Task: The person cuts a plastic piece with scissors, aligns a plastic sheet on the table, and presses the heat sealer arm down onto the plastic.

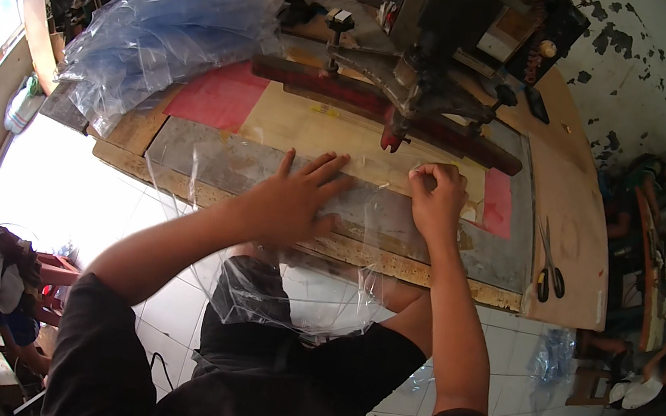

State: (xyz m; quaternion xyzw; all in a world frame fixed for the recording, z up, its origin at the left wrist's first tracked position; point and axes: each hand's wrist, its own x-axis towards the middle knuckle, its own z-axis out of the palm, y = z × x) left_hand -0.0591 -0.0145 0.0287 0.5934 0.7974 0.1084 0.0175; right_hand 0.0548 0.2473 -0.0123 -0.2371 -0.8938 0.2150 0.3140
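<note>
Here's the clear plastic sheet [315, 308], draped over the front edge of the worktable [490, 263] around its middle, the near end hanging down above the person's lap. The left hand [290, 201] is spread wide, palm down, over the sheet just in from that front edge. Over to the right hand [437, 200]: thumb and fingertips narrowed into a pinch, most likely on the sheet's far edge, though film this transparent makes that hard to confirm. And this looks like light, limp stuff, probably slippery against itself, quick to crease, hardly likely to shatter. Best hold? A fingertip pinch at the far corners, I'd judge, with a flat palm steadying the middle; the loose end over the front edge could drag it off. Beyond the hands, the red press bar [309, 81] spans the table.
</note>
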